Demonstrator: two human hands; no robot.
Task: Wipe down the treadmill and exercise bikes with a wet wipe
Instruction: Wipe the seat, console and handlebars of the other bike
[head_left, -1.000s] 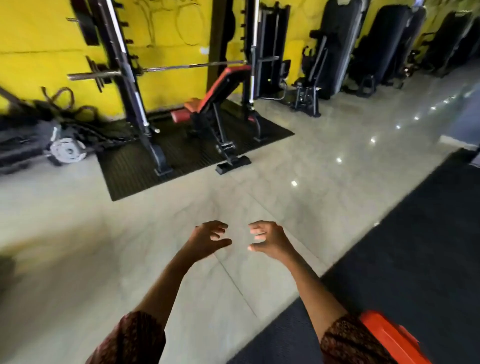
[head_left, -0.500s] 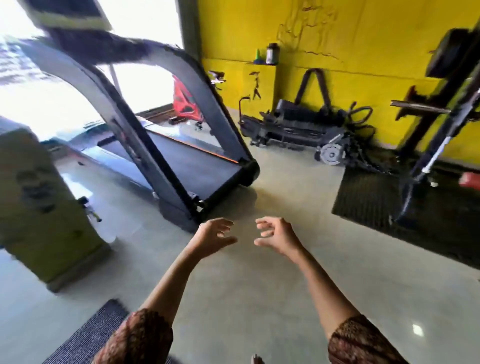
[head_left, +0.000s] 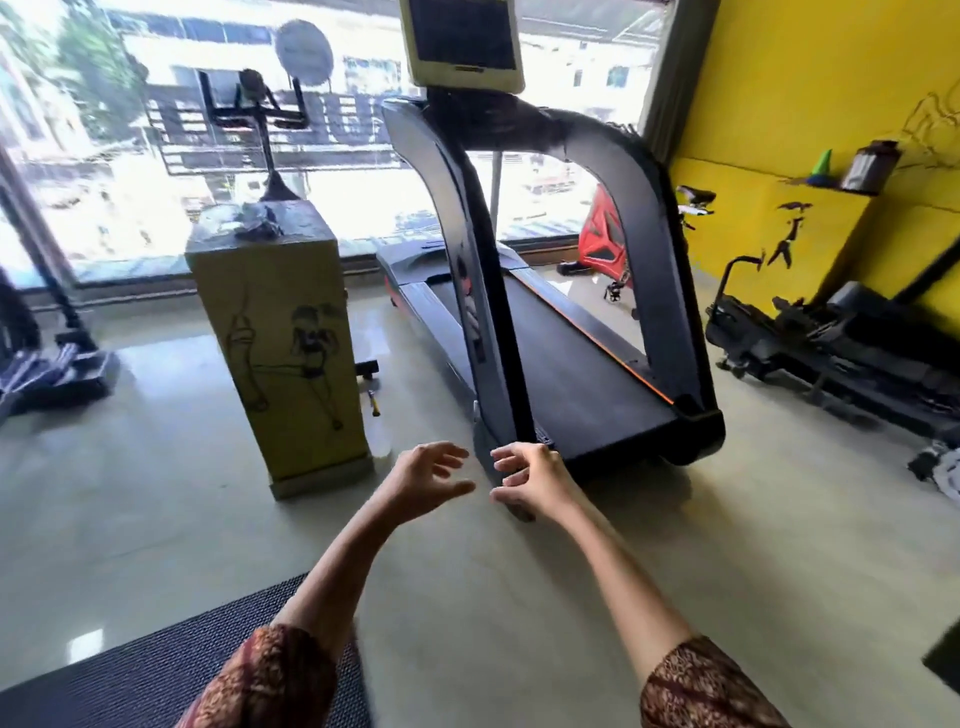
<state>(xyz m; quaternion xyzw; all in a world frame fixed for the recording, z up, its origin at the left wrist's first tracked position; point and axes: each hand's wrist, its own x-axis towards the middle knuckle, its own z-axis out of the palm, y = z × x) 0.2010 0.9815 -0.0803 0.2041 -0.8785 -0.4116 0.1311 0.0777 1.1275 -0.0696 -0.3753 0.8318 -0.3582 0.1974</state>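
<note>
A black treadmill (head_left: 576, 364) stands straight ahead, its arched uprights rising to a beige console screen (head_left: 462, 44) at the top. A red exercise bike (head_left: 605, 234) stands behind it by the window. My left hand (head_left: 423, 478) and my right hand (head_left: 530, 480) are held out in front of me, a little apart, fingers loosely curled and holding nothing. Both hover above the floor just short of the treadmill's near end. No wet wipe is visible.
A yellow pedestal (head_left: 283, 338) with something crumpled on top stands left of the treadmill. Dark machines (head_left: 841, 348) lie along the yellow wall (head_left: 810, 93) at right. A black mat (head_left: 156, 670) covers the floor at lower left. Large windows (head_left: 130, 156) fill the back.
The view has swung left, from the squat rack and bench to the treadmill, which now sits straight ahead. My hands have kept the same empty, raised pose.
</note>
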